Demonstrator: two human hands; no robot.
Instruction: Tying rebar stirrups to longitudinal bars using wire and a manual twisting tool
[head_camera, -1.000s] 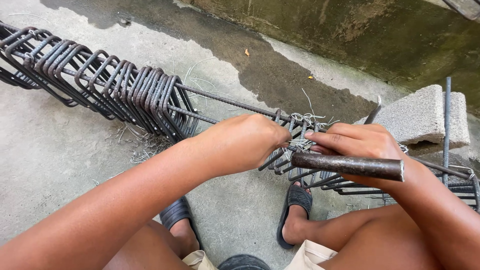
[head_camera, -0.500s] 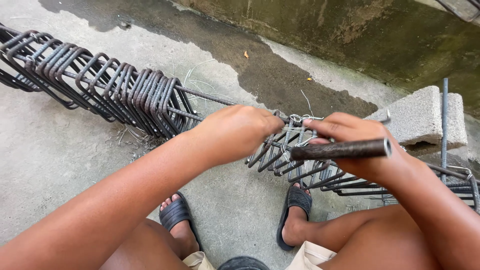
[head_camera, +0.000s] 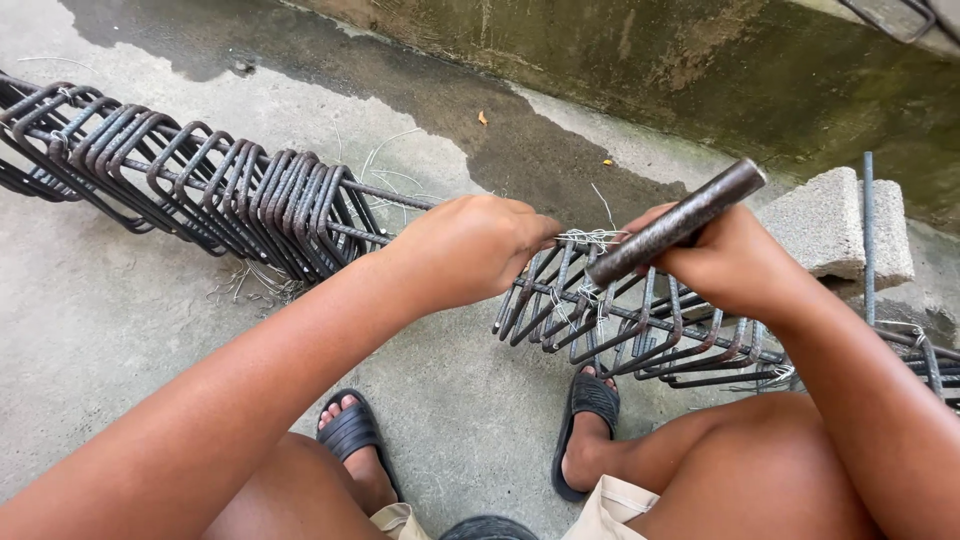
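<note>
Tool handle (head_camera: 678, 222) swung up, now pointing upper-right, R hand (head_camera: 735, 265) clamped on it, L hand (head_camera: 470, 248) gripping rebar cage (head_camera: 600, 310)

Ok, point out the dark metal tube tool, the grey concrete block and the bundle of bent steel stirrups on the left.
Dark metal tube tool (head_camera: 690, 215), head view: mid-shaft, above the right hand.
Grey concrete block (head_camera: 830, 225), head view: its top face.
Bundle of bent steel stirrups (head_camera: 250, 195), head view: upper bends of the packed loops.

Concrete floor (head_camera: 110, 330), grey, with a dark wet patch (head_camera: 480, 130) at 12 o'clock. Mossy wall (head_camera: 700, 70) along the top edge. Concrete block (head_camera: 835, 225) at 3 o'clock. Loose wire scraps (head_camera: 250, 285) at 9 o'clock. Black sandals (head_camera: 585, 420) at 6 o'clock.
</note>
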